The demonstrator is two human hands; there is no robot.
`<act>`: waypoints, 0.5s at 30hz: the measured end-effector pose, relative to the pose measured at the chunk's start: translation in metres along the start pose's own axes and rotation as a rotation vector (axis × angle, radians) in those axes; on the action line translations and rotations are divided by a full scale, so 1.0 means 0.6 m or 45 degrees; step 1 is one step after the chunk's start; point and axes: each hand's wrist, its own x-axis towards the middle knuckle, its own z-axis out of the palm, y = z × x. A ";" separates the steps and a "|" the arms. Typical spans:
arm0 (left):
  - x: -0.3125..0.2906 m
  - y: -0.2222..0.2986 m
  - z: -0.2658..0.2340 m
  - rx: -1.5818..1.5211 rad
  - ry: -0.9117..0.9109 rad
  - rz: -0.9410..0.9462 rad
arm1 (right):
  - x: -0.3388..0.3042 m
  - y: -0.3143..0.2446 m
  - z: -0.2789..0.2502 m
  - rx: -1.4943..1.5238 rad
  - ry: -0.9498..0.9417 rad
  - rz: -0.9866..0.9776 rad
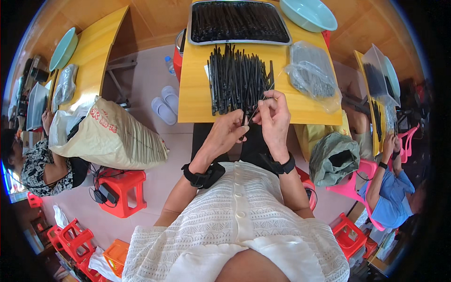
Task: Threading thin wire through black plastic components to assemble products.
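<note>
At the near edge of the yellow table (195, 89), my left hand (223, 136) is closed around a thin black stick (244, 117). My right hand (274, 117) pinches a fine, wire-like strand (255, 112) close to the left fingertips. Whether the strand touches the stick is too small to tell. Just beyond both hands lies a loose pile of slim black sticks (235, 75), mostly pointing away from me. Their exact kind is unclear.
Behind the pile sits a metal tray (239, 43) full of similar sticks, with a pale blue basin (310, 16) beside it. A clear plastic bag (314, 80) lies at right. A large sack (112, 136) stands left; people work at both sides.
</note>
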 end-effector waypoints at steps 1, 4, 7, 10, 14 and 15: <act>0.001 -0.001 -0.001 -0.003 -0.031 -0.025 | 0.001 0.002 0.001 -0.001 -0.001 0.001; 0.003 -0.004 -0.004 -0.094 -0.070 -0.054 | 0.003 0.010 0.001 0.011 -0.018 -0.044; 0.002 0.000 -0.005 -0.143 -0.095 -0.078 | 0.007 0.015 -0.005 -0.056 -0.119 -0.080; 0.003 -0.004 -0.007 -0.224 -0.121 0.001 | 0.010 0.015 -0.003 0.021 -0.087 -0.067; 0.012 -0.006 -0.001 -0.278 -0.033 0.015 | 0.008 0.012 -0.007 0.102 -0.172 -0.042; 0.015 -0.008 -0.002 -0.263 -0.012 0.052 | 0.005 0.011 -0.006 0.099 -0.211 -0.030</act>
